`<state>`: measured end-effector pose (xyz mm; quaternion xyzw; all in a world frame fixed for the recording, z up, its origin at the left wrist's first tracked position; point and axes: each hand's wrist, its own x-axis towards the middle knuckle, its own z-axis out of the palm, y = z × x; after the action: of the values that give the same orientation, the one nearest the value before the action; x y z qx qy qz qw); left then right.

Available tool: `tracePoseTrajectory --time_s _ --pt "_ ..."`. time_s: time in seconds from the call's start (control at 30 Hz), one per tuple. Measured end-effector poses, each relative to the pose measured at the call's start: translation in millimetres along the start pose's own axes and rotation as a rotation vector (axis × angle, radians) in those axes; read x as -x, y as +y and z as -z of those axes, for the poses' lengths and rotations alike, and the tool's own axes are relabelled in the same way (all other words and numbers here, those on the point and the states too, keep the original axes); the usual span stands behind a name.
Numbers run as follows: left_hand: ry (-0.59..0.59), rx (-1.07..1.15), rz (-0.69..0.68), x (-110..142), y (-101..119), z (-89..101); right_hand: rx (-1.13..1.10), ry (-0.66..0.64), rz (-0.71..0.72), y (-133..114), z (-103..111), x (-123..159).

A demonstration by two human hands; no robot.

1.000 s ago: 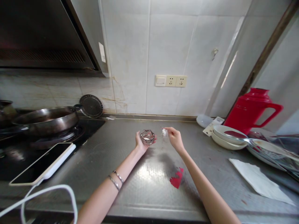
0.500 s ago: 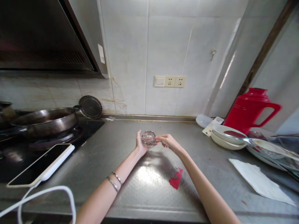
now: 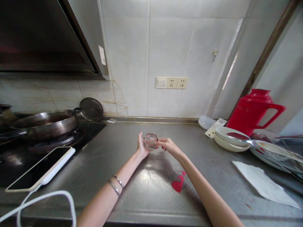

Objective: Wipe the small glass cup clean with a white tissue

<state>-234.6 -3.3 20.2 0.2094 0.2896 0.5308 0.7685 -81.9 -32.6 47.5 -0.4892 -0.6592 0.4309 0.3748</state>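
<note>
A small clear glass ashtray point(image 3: 150, 137) with a faceted, scalloped rim is held above the metal counter, tilted so its inside faces me. My left hand point(image 3: 142, 146) cups it from the left and below, thumb upright beside the rim; the fingers underneath are mostly hidden. At the right side of the rim, my right hand point(image 3: 167, 144) has its fingers pinched together on the glass, one fingertip reaching over the edge. Whether something small sits between those fingertips is too small to see. Torn red scraps point(image 3: 178, 183) lie on the counter below my right wrist.
On the left, a steel pan point(image 3: 47, 121) sits on the black stove, with a phone point(image 3: 40, 170) on a white charger in front. To the right stand white bowls point(image 3: 228, 146), a red thermos jug point(image 3: 253, 110), plates, and a white napkin point(image 3: 262, 183).
My right fingertips have moved slightly left, from the outer right edge of the ashtray to over its rim. The ashtray and my left hand have stayed nearly in place.
</note>
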Motion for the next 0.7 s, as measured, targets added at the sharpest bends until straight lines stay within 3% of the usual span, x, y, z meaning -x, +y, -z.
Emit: tracePoseTrajectory --time_s 0.23,0.4,0.5,0.63,0.7 --pt "-0.066 -0.187 0.053 -1.6 -3.1 4.1 0.009 0.133 -0.015 -6.1 1.3 -0.7" --pt "-0.017 -0.335 -0.011 -7.3 -4.5 1.7 0.088 0.294 0.034 3.9 5.3 -9.0" --pt "0.087 -0.484 -0.208 -11.3 -3.7 0.9 0.176 0.389 0.06 9.7 5.4 -10.5" --pt "0.214 -1.005 -0.662 -11.9 -2.4 4.9 0.272 0.512 0.125 11.6 3.1 -7.9" --pt "0.216 -1.233 -0.805 -10.4 -3.5 7.0 0.302 0.557 0.159 12.3 2.0 -6.9"
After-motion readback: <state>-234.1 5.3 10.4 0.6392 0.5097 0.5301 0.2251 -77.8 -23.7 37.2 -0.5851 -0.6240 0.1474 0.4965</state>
